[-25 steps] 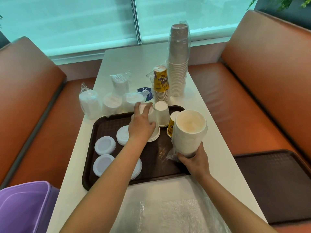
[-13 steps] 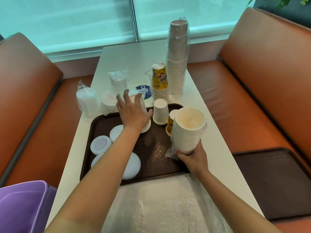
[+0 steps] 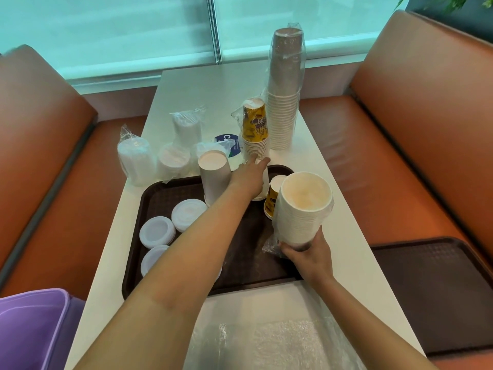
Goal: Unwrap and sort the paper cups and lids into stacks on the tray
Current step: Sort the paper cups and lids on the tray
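Now both hands work over the tray (image 3: 149, 206) on the desk (image 3: 344, 198).

Right hand (image 3: 309, 256) grips a wrapped stack of white cups (image 3: 302, 209) at its base, above the tray's right edge. Left hand (image 3: 249, 177) reaches to the tray's far edge, fingers straight, touching a small white cup (image 3: 262, 182) there; its grip holds nothing. A grey cup (image 3: 214, 177) stands inverted at the tray's far side, a yellow cup (image 3: 272, 198) at its right. Lids (image 3: 157, 232) lie on the tray's left. Beyond the tray stand wrapped lids (image 3: 134, 158) and a yellow stack (image 3: 254, 129).
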`<state>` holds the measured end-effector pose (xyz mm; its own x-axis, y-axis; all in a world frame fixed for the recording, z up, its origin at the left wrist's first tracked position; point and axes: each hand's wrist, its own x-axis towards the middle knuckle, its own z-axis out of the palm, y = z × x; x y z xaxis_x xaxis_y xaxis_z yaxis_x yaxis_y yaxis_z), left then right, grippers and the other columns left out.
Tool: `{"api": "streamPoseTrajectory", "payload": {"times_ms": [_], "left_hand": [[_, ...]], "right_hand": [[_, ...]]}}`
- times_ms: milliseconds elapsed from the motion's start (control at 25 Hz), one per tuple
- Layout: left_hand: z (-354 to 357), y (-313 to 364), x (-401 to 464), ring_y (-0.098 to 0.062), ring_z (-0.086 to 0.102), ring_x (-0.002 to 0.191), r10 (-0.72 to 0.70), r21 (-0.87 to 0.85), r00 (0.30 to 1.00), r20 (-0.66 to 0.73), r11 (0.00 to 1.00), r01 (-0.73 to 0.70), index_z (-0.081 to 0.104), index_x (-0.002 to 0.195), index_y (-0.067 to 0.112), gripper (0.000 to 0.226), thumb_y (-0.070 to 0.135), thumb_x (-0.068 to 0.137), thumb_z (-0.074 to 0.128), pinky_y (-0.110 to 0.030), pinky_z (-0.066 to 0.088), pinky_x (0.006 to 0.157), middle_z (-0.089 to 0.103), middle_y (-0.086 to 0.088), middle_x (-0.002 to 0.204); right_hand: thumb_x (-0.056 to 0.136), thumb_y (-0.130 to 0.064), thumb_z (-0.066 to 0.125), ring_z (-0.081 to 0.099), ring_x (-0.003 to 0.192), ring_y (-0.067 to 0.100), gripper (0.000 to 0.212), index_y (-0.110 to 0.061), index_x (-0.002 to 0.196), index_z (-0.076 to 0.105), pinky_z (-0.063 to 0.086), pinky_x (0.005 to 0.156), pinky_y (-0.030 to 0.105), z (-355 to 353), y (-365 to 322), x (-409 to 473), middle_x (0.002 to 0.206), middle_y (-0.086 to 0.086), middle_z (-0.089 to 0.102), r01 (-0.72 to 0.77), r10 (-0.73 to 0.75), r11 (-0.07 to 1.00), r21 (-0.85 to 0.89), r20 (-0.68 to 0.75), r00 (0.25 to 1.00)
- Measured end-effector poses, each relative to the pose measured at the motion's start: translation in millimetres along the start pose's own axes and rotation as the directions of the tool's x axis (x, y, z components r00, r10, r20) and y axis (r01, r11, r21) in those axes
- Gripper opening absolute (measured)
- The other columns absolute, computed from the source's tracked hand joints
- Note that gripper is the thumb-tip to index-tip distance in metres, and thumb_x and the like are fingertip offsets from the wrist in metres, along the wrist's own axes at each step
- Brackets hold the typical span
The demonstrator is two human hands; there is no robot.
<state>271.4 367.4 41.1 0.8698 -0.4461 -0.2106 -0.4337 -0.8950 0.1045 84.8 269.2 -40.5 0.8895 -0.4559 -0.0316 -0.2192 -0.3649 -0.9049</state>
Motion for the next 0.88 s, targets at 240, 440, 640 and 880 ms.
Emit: {"api": "streamPoseTrajectory", "payload": {"times_ms": [240, 440, 640, 880], "left_hand": [[17.6, 0.4, -51.0, -0.035, 0.052, 0.117, -0.117, -0.042, 0.992, -0.046, 0.992, 0.115, 0.019, 0.148, 0.025, 0.069, 0.014, 0.091, 0.056, -0.039, 0.050, 0.090, 0.023, -0.014, 0.149], [20.8, 2.1, -108.4, -0.033, 0.044, 0.125, -0.158, -0.111, 0.987, -0.032, 0.982, 0.154, 0.020, 0.147, 0.031, 0.070, 0.020, 0.090, 0.059, -0.041, 0.047, 0.093, 0.025, -0.009, 0.147], [5.1, 14.3, -150.5, -0.016, 0.031, 0.136, 0.027, -0.618, 0.885, -0.466, 0.705, -0.347, 0.031, 0.143, 0.023, 0.079, 0.017, 0.071, 0.062, -0.031, 0.031, 0.112, 0.031, 0.001, 0.147], [12.8, 56.2, -131.5, -0.001, 0.037, 0.121, -0.044, -0.897, 0.957, -0.288, 0.363, -0.253, 0.018, 0.148, 0.027, 0.095, 0.026, 0.075, 0.078, -0.020, 0.030, 0.107, 0.040, 0.017, 0.127]], "right_hand": [[0.065, -0.027, 0.085, 0.047, 0.101, 0.009, 0.083, -0.020, 0.134, 0.038, 0.041, 0.082, 0.024, 0.2, 2.8, 0.2, 0.115, -0.012, 0.050, 0.022, -0.022, 1.000, 0.013, -0.028, 0.999], [0.051, -0.048, 0.086, 0.042, 0.115, 0.008, 0.107, -0.024, 0.138, 0.029, 0.043, 0.095, 0.022, -1.3, -1.8, -5.7, 0.126, -0.013, 0.043, 0.076, -0.077, 0.993, 0.089, 0.003, 0.997], [0.053, -0.054, 0.075, 0.034, 0.131, 0.011, 0.100, -0.037, 0.136, 0.020, 0.032, 0.109, 0.027, -12.9, -31.0, -5.3, 0.141, -0.008, 0.031, 0.253, -0.198, 0.943, 0.215, -0.247, 0.948], [0.056, -0.038, 0.082, 0.052, 0.112, 0.002, 0.091, -0.025, 0.134, 0.038, 0.040, 0.087, 0.004, -15.4, -51.3, 10.5, 0.126, -0.009, 0.054, 0.219, -0.214, 0.950, 0.223, -0.049, 0.976]]}}
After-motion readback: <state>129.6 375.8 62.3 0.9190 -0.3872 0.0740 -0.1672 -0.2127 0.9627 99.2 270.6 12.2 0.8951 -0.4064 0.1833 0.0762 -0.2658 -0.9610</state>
